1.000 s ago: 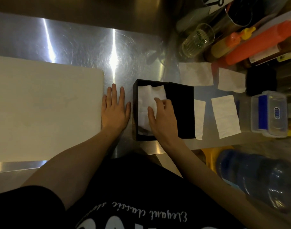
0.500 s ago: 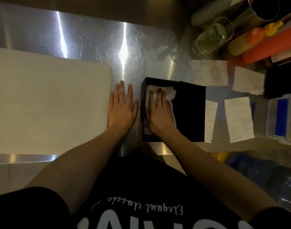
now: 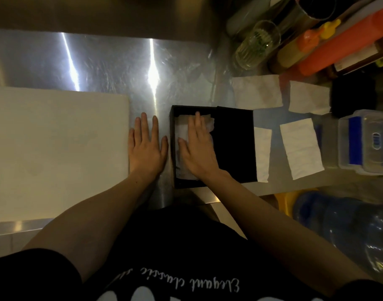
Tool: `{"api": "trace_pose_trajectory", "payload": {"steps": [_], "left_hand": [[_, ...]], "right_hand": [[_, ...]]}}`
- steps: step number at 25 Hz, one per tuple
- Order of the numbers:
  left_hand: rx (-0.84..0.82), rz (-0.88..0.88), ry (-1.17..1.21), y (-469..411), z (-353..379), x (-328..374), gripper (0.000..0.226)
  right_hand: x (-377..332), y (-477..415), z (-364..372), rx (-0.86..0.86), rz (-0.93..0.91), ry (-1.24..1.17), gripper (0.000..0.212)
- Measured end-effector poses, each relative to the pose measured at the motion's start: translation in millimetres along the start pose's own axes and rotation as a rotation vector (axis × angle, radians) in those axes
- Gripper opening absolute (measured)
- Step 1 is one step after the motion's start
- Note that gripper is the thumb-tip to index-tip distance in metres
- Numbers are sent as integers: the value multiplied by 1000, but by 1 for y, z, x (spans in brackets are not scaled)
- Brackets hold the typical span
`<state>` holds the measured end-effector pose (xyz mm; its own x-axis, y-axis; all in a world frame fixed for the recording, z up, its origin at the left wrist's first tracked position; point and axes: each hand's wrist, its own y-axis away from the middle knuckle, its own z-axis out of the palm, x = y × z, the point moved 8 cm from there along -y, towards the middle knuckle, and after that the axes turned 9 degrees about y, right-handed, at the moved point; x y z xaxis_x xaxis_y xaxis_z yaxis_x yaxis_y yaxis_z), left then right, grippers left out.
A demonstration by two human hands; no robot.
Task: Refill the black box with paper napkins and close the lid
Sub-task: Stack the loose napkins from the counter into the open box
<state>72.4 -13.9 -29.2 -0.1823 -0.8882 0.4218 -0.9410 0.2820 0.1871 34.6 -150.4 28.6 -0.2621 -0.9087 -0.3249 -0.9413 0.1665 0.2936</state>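
The black box (image 3: 172,118) sits open on the steel counter, its black lid (image 3: 234,144) lying open to the right. A white napkin (image 3: 182,131) lies inside the box. My right hand (image 3: 197,146) presses flat on that napkin with straight fingers. Left of the box, my left hand (image 3: 146,146) rests flat on the counter. Several loose white napkins lie to the right: one napkin (image 3: 262,153) beside the lid, another napkin (image 3: 300,146) further right, and two at the back (image 3: 257,94).
A white cutting board (image 3: 55,153) covers the left of the counter. At the back right stand a glass (image 3: 258,44) and sauce bottles (image 3: 338,42). A clear plastic container with a blue band (image 3: 364,142) sits at the right edge. A large water bottle (image 3: 342,229) lies below the counter.
My right hand went from tucking the napkin at the box's near side to lying flat and stretched over it. The left hand stayed put.
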Motion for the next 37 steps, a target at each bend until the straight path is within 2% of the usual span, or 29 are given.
{"api": "trace_pose_trajectory", "payload": {"steps": [4, 7, 9, 16, 22, 30, 35, 37], "left_hand": [[7, 4, -4, -1, -2, 4, 62], [10, 21, 0, 0, -5, 6, 61], [8, 28, -18, 1, -5, 7, 61], [-23, 27, -54, -1, -1, 9, 63], [-47, 18, -87, 2, -5, 7, 66], [-43, -24, -127, -1, -5, 13, 66], [-68, -43, -143, 2, -5, 19, 72], [-72, -53, -139, 2, -6, 20, 74]], "right_hand": [[15, 9, -54, 206, -2, -266, 54], [46, 7, -87, 332, -10, -272, 45], [76, 0, -99, 354, 9, -258, 41], [183, -37, -123, 297, 16, -205, 37], [236, -71, -123, 178, -17, -83, 38], [260, -119, -122, 33, -107, 9, 28], [255, -134, -118, 50, -148, 36, 17], [254, -134, -119, 42, -170, -50, 17]]}}
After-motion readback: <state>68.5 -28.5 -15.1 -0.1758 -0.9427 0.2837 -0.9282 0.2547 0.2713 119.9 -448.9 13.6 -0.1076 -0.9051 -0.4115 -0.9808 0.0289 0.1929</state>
